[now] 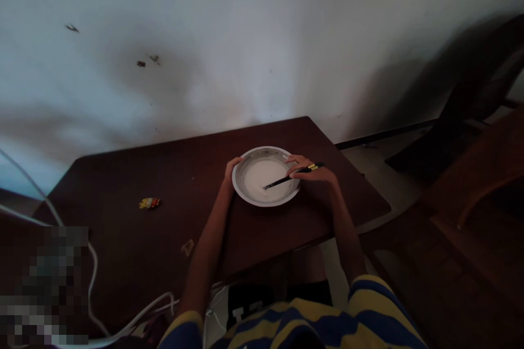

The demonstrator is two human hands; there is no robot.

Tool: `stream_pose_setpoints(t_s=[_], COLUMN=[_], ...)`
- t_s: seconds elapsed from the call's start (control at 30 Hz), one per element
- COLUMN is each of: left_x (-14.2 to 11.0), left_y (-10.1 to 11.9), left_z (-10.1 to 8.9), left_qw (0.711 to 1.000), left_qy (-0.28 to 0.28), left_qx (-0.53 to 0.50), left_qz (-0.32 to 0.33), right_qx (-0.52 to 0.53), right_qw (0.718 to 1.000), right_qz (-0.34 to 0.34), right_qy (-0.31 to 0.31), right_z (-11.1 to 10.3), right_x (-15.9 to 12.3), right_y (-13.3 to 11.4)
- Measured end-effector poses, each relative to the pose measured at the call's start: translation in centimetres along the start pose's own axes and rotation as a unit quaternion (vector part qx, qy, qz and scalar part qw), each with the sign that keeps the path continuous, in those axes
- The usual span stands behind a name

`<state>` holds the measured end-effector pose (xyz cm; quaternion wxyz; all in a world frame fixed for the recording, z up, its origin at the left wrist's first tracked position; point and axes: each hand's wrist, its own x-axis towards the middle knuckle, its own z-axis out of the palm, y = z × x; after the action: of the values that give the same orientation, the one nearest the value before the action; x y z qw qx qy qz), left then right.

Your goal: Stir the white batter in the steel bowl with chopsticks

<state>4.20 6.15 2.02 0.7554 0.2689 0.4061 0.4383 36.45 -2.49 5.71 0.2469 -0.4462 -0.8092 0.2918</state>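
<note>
A round metal bowl with a pale rim stands on the dark table and holds a smooth white batter-like mix. My left hand grips the bowl's left side at the rim. Over the right rim, my right hand is closed round slim black chopsticks with yellow bands near the top. Their lower end slants down to the left and touches the white mix near the middle of the bowl. My right fingertips are close to the inner right wall; I cannot tell whether they touch it.
The dark brown table backs onto a stained white wall. A small yellow and red toy lies to the left, with a small brownish ring-like piece nearer me. White cables loop at lower left. Wooden furniture stands at right.
</note>
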Motion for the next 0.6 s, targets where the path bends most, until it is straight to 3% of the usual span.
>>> stream_pose_setpoints(t_s=[0.13,0.33,0.47,0.53,0.6], left_x=[0.0,-0.7,-1.1,-1.1,-0.9], left_y=[0.2,0.7,1.0,1.0,1.1], left_z=[0.3,0.6,0.8,0.9,0.9], left_qw=[0.998,0.998,0.997,0.996,0.995], left_qy=[0.044,0.034,0.033,0.050,0.066], left_qx=[0.015,-0.003,-0.017,-0.021,-0.025], left_qz=[-0.041,-0.050,-0.066,-0.069,-0.067], right_qx=[-0.007,-0.034,0.000,0.010,0.001], right_qw=[1.000,0.982,0.993,0.997,0.998], right_qz=[0.008,0.082,0.040,0.021,0.016], right_qy=[0.024,0.168,0.111,0.070,0.066], right_z=[1.2,0.6,-0.7,-0.3,0.9], right_x=[1.0,0.6,-0.5,-0.3,0.5], right_y=[-0.8,1.0,1.3,0.9,0.4])
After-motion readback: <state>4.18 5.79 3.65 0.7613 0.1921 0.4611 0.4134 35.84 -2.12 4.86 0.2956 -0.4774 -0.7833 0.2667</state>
